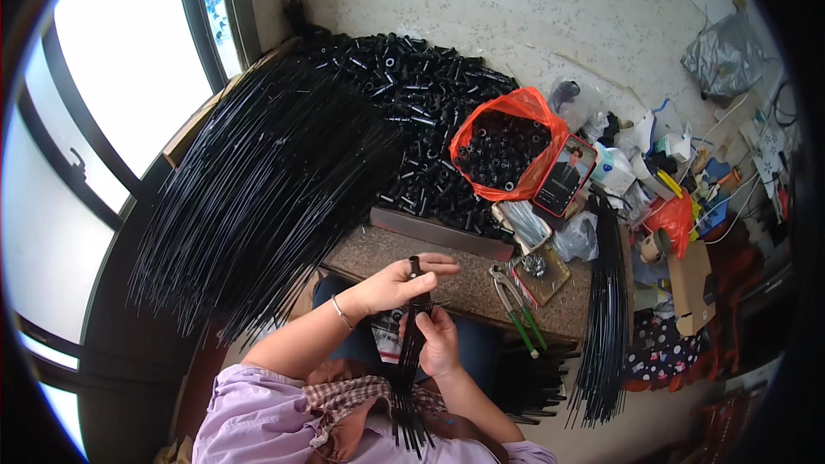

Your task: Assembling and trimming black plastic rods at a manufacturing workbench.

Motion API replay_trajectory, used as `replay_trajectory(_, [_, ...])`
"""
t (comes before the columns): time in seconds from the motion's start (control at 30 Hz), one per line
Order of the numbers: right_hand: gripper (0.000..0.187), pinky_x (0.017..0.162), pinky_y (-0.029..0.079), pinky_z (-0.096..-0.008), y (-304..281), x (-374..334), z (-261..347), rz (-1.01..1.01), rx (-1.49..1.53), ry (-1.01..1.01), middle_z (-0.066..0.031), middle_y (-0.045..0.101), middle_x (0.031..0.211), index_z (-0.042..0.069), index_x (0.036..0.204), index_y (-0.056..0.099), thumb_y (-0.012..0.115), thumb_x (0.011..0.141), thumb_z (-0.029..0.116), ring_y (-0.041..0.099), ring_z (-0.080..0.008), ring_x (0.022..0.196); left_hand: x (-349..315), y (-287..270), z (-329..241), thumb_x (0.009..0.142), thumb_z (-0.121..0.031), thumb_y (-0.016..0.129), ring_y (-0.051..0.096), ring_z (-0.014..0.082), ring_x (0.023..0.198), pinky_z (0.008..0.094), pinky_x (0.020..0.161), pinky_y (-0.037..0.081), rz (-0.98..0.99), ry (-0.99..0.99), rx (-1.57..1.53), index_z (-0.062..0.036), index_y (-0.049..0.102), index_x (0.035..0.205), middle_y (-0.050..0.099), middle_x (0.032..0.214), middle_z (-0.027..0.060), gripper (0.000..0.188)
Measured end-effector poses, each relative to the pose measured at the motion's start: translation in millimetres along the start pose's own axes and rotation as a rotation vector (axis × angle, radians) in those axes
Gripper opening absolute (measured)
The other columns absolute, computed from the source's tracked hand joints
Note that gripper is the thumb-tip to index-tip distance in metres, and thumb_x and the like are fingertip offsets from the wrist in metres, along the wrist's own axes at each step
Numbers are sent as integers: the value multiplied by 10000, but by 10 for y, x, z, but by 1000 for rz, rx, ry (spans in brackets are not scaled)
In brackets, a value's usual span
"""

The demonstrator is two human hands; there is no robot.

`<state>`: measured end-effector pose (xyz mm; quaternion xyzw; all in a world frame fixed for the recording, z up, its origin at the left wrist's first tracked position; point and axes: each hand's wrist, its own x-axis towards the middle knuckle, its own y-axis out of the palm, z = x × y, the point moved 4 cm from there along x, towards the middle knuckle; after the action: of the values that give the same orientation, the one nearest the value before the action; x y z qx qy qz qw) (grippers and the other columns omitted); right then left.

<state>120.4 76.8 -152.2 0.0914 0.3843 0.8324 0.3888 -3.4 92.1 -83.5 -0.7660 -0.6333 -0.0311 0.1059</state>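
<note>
In front of my body, a bundle of thin black rods (406, 378) hangs down over my lap, its loose ends spread at the bottom. My right hand (439, 342) is closed round the upper part of this bundle, thumb on top. Just above it, my left hand (388, 287), with a bracelet at the wrist, has a short black tube (416, 268) between thumb and fingers; its fingertips stretch out past the tube to the right. Where the tube meets the rods is partly covered by my hands.
Long black rods (266, 180) cover the bench's left side. Behind lie heaped black tubular parts (412, 86) and a red plastic bag (550, 107) of small black parts. Green-handled pliers (517, 314), a phone (565, 176) and another rod bundle (604, 309) are to the right.
</note>
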Motion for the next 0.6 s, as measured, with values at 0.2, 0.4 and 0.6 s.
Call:
replay_trajectory(0.2, [132,677,474,-262,7,-76,57,-53,-28,-79,-88,619,814,61,830,514,592,859,164,584,-139,710,-76,-121,-11,830,-168,629,577,146,938,289,851,455,-47,-188,-327,15,546,1116,618,1002,83,350])
replay_trajectory(0.4, [131,674,478,-257,12,-49,26,3,-6,-18,-87,620,812,66,844,514,598,855,166,586,-133,703,-106,-170,-161,835,-86,610,585,147,923,287,837,455,-82,-59,-336,13,568,1016,617,980,85,211])
replay_trajectory(0.6, [141,658,495,-260,-11,-2,-2,-3,34,44,-88,621,810,74,856,503,607,847,168,593,-136,696,-103,-152,-355,824,-140,624,614,161,638,290,533,422,-76,-8,452,-5,474,776,534,607,98,207])
